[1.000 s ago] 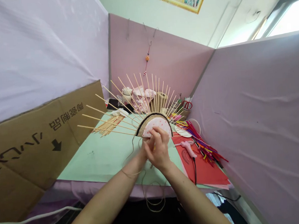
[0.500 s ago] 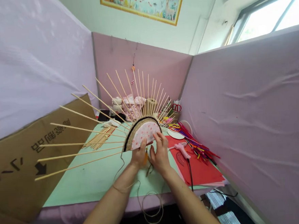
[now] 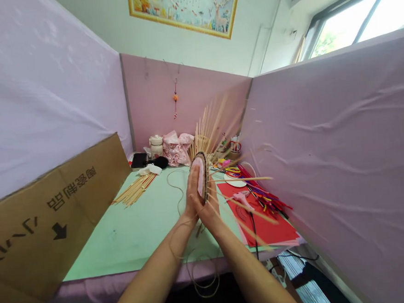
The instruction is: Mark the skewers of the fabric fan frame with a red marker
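Observation:
A half-round piece [image 3: 200, 170] with a pink patterned face and a dark braided rim stands nearly edge-on over the table. Many thin wooden sticks [image 3: 236, 180] fan out from it, away and to the right, some blurred. My left hand [image 3: 192, 193] presses on its pink face from the left. Around its far right side and bottom, my right hand [image 3: 211, 211] holds it, fingers partly hidden behind the piece. Thin twine [image 3: 177, 189] trails over the table, across my left forearm, and loops below the table's front edge.
Loose sticks [image 3: 135, 189] lie left on the green table [image 3: 125, 240], beside a cardboard sheet [image 3: 77, 197]. To the right are a pink glue gun [image 3: 243, 199], red paper [image 3: 273, 229] and colourful pipe cleaners [image 3: 267, 200]. Pink cloth [image 3: 176, 148] and a white jar [image 3: 156, 146] stand behind.
The half-round piece has turned from facing me to nearly edge-on, and its sticks have swung from left to right. My hands have shifted to its two sides.

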Available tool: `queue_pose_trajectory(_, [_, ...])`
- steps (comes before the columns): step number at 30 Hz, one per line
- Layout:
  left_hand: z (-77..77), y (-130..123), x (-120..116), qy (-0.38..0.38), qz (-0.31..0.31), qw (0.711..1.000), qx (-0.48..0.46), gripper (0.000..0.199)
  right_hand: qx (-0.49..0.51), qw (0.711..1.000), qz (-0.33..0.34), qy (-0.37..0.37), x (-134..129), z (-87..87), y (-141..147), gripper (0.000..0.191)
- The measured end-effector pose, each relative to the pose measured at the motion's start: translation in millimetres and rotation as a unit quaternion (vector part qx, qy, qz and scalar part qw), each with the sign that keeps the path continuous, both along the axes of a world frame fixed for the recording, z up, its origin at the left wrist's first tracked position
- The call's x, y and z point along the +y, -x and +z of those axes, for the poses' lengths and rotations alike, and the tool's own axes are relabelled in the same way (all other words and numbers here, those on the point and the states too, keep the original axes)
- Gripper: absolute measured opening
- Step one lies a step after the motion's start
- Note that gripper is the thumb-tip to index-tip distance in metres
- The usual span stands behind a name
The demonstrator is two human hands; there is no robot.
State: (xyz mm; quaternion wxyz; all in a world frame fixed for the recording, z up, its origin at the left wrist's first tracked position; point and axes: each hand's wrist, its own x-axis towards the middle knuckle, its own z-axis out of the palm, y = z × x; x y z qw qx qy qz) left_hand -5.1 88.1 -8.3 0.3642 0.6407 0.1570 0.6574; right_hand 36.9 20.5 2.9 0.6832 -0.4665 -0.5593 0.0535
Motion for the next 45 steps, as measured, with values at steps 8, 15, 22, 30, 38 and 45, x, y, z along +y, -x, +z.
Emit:
queue_pose_trajectory(8, [-3.4, -25.9, -0.1, -0.156, 0.165, 0.965, 0.134, 0.050, 0.210, 0.976, -0.044, 0.035, -0.1, 6.5, -19.5, 0.048])
queue_pose_trajectory(15, [-11.5, -7.2, -12.3, -0.205, 0.157, 0.941, 0.219, 0.062, 0.326, 0.945, 0.017, 0.024, 9.4, -1.3, -28.9, 0.045])
queue_pose_trajectory(22, [-16.3, 6.9, -1.7, 0.090, 0.126, 0.985, -0.070, 0.059, 0.362, 0.929, 0.068, -0.022, 20.7, -3.1, -40.9, 0.043])
queue_pose_trajectory(30, [-0.5, 14.6, 13.0, 0.385, -0.306, 0.848, -0.198, 0.033, 0.345, 0.930, 0.124, 0.007, 13.7, -9.8, -34.2, 0.048])
queue_pose_trajectory(38, [5.3, 19.8, 8.9, 0.434, -0.304, 0.813, -0.240, 0.018, 0.212, 0.966, 0.105, 0.109, -6.3, -21.6, -54.6, 0.033])
queue_pose_trajectory(45, [3.5, 21.4, 14.4, 0.406, -0.269, 0.830, -0.272, 0.019, 0.409, 0.893, 0.123, 0.139, -44.3, -22.0, -83.0, 0.029])
